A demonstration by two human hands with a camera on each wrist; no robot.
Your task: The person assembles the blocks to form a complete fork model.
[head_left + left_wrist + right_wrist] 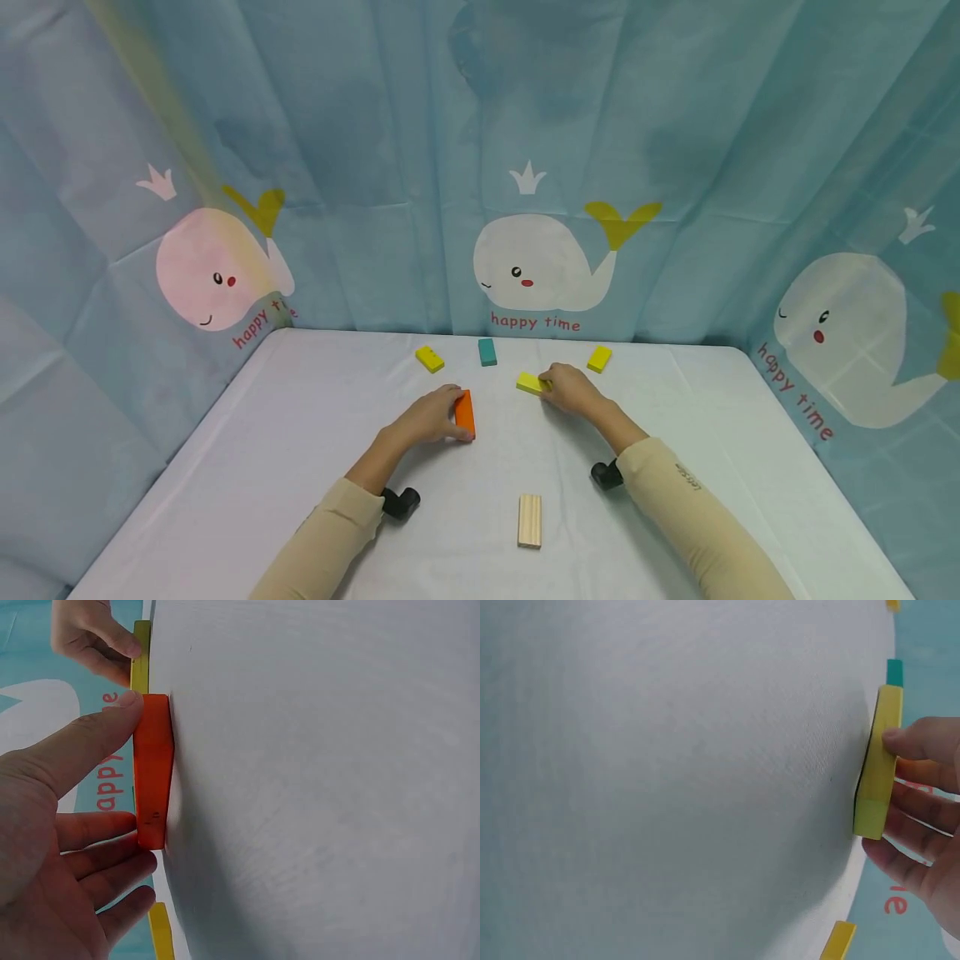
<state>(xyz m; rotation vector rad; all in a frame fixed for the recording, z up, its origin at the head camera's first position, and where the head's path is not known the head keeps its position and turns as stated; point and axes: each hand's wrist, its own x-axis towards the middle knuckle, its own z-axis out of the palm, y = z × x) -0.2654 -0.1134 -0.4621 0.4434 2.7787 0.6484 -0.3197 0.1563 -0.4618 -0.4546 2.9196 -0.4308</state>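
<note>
In the head view my left hand grips an orange block on the white table, thumb at its near end and fingers at its far end. The left wrist view shows this orange block between thumb and fingers. Farther right, my right hand pinches a yellow block by its right part. In the right wrist view the thumb presses one broad side of that yellow block, with fingers behind and below it. Both blocks lie close to the tabletop; exact contact is hard to tell.
Along the far edge lie a yellow block, a teal block and another yellow block. Nearer the front rests a plain wooden block. A blue whale-print curtain hangs behind the white table.
</note>
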